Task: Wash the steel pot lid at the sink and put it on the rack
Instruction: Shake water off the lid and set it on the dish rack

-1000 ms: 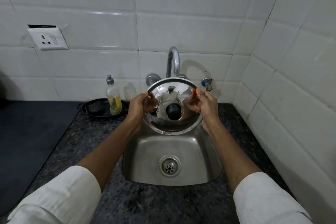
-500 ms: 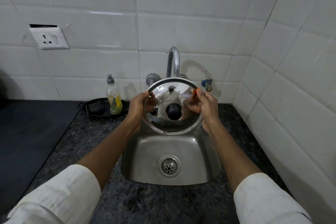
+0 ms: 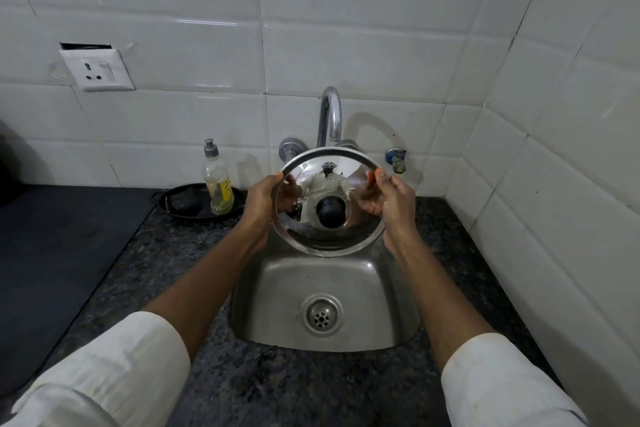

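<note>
A shiny round steel pot lid (image 3: 313,236) with a black knob (image 3: 329,212) in its middle is held upright above the back of the steel sink (image 3: 277,302), its top side facing me. My left hand (image 3: 259,199) grips its left rim and my right hand (image 3: 393,199) grips its right rim. The curved tap (image 3: 329,114) stands just behind the lid, and no water runs from it. No rack is in view.
A dish soap bottle (image 3: 217,184) stands in a black tray (image 3: 183,206) left of the tap. A small valve (image 3: 396,159) sits on the wall at the right. Dark speckled counter (image 3: 166,253) surrounds the sink; a tiled wall closes the right side.
</note>
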